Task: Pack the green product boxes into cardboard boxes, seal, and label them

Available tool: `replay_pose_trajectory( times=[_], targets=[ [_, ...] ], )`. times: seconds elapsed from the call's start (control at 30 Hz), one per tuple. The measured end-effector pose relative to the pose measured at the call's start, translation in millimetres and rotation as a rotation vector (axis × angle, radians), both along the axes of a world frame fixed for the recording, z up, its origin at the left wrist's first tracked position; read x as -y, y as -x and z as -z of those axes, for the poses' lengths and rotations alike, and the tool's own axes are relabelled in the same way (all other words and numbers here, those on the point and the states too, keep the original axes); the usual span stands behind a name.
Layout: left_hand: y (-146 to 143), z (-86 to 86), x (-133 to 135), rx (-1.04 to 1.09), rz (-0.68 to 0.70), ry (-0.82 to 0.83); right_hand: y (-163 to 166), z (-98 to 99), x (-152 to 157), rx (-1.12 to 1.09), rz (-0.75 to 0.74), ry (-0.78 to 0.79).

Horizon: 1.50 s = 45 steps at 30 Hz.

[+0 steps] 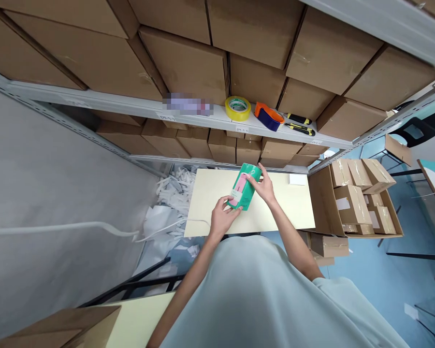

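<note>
A small green box (249, 191) with a pink panel on its front is held up over the pale yellow tabletop (203, 193). My left hand (223, 217) grips its lower left end, fingers bent round the bottom corner. At the upper right end, my right hand (264, 185) pinches it, with the thumb lying on the front face. The box is tilted, its top leaning to the right. A white slip of paper or card (297, 180) lies on the tabletop to the right of my right hand.
Ahead, a metal shelf (210, 110) bears brown cartons (186, 63), yellow tape (238, 108), an orange and blue tape dispenser (268, 116) and box cutters (300, 128). A large open carton (322, 200) of smaller boxes stands right. Shredded paper (176, 191) lies left, near a white cable (94, 225).
</note>
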<state>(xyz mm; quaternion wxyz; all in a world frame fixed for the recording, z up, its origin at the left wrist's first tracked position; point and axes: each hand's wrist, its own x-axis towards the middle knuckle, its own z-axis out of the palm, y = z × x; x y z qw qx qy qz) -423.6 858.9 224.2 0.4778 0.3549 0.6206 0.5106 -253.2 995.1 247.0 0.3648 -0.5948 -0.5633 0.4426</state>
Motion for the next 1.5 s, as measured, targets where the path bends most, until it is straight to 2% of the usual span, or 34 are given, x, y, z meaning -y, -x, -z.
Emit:
replay_pose_trajectory(
  times=[0.07, 0.13, 0.23, 0.33, 0.4, 0.5, 0.6, 0.8, 0.87, 0.93, 1.07, 1.13, 1.2, 1.33, 1.5],
  targets=[
    [-6, -2.8, 1, -0.140, 0.016, -0.077, 1, -3.5, 0, -0.010, 0.050, -0.020],
    [-8, -4.2, 2, -0.144, 0.028, -0.092, 0, -5.3, -3, -0.082, 0.081, -0.029],
    [-1, -3.1, 2, 0.126, 0.038, 0.053, -5, -6.4, -9, -0.233, 0.052, 0.020],
    [9, -1.1, 1, 0.412, 0.135, 0.212, -9, -7.5, -11, -0.327, -0.013, 0.074],
    [12, -0.4, 2, 0.496, 0.182, 0.253, -10, -7.6, -11, -0.343, -0.048, 0.087],
    [11, 1.2, 2, 0.517, 0.177, 0.264, -9, -6.7, -11, -0.337, -0.094, 0.107],
    [5, 4.0, -1, 0.436, 0.123, 0.242, -5, -5.8, -9, -0.290, -0.076, 0.085],
    [-10, 0.0, -6, -0.128, -0.064, 0.100, 8, -6.9, 2, -0.098, -0.013, 0.039],
    [-10, -5.3, -5, -0.143, -0.049, 0.059, 10, -7.2, 3, -0.098, 0.010, 0.005],
    [-5, -10.3, -3, -0.001, 0.004, 0.067, 8, -7.8, 2, -0.176, 0.010, -0.007],
    [13, -13.5, -2, 0.434, 0.179, 0.202, 1, -10.5, 0, -0.352, -0.063, 0.083],
    [18, -11.4, -2, 0.535, 0.246, 0.241, -1, -11.6, 1, -0.382, -0.092, 0.106],
    [18, -8.1, -2, 0.559, 0.243, 0.257, -1, -12.0, 2, -0.387, -0.114, 0.113],
    [10, -0.8, -4, 0.501, 0.094, 0.254, 3, -12.5, 3, -0.312, -0.107, 0.112],
    [1, 4.6, -9, 0.067, -0.069, 0.158, 14, -20.2, 10, -0.080, -0.061, 0.027]
  ],
)
